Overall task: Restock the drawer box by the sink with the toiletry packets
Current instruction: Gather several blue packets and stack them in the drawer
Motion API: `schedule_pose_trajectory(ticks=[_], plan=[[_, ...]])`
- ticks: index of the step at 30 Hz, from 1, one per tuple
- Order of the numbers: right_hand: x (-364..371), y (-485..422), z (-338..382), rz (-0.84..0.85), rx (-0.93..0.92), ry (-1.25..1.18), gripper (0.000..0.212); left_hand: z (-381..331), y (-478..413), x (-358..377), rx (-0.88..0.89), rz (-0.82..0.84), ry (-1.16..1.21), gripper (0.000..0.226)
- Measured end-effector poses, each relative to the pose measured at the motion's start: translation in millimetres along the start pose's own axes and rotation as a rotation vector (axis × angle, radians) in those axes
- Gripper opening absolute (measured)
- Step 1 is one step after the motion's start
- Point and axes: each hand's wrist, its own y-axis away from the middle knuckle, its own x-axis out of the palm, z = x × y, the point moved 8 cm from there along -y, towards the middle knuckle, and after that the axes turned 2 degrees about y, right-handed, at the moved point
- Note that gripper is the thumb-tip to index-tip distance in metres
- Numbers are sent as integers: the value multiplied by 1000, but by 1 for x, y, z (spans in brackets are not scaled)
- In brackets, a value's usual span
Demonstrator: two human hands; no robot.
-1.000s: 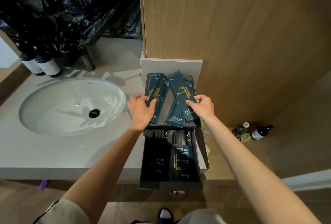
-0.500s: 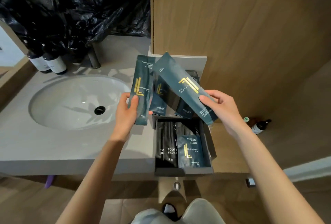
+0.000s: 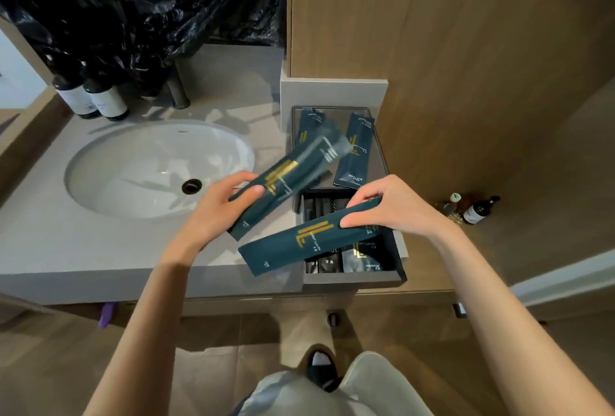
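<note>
Drawer box (image 3: 352, 277) open — packet (image 3: 312, 239) crosses its left edge.

Both bare forearms are slanting up from the bottom of the view. The left arm is running from 7 o'clock toward 1 o'clock. Its left grip (image 3: 216, 209) is curling round the lower end of a blurred packet (image 3: 293, 179), with the thumb lying on the front face and pointing toward 3 o'clock. The right arm is running from 5 o'clock toward 10 o'clock. The right grip (image 3: 396, 207), knuckles up, is pinching a second packet (image 3: 309, 239) at its 2 o'clock end, with the thumb pointing toward 9 o'clock.
</note>
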Motion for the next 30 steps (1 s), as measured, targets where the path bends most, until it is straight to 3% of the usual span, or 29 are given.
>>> schedule_pose_trajectory(ticks=[3, 11, 15, 19, 22, 26, 30], plan=[[-1, -5, 6, -12, -12, 43, 16, -15, 5, 29, 33, 121, -10, 13], [-27, -10, -4, -189, 15, 2, 30, -10, 13, 55, -82, 200, 144, 12], [-37, -13, -6, -306, 7, -94, 35, -7, 10, 63, -119, 200, 209, 26], [-43, -1, -18, -468, 101, -545, 48, -3, 5, 65, -141, 56, 342, 25], [-27, 7, -30, -459, 194, -840, 41, 5, 3, 63, -163, -123, 464, 25], [7, 7, -29, -331, 190, -786, 26, 3, 4, 82, -156, -264, 585, 23], [15, 7, -28, -401, 154, -689, 17, 0, 6, 98, -141, -338, 599, 25]])
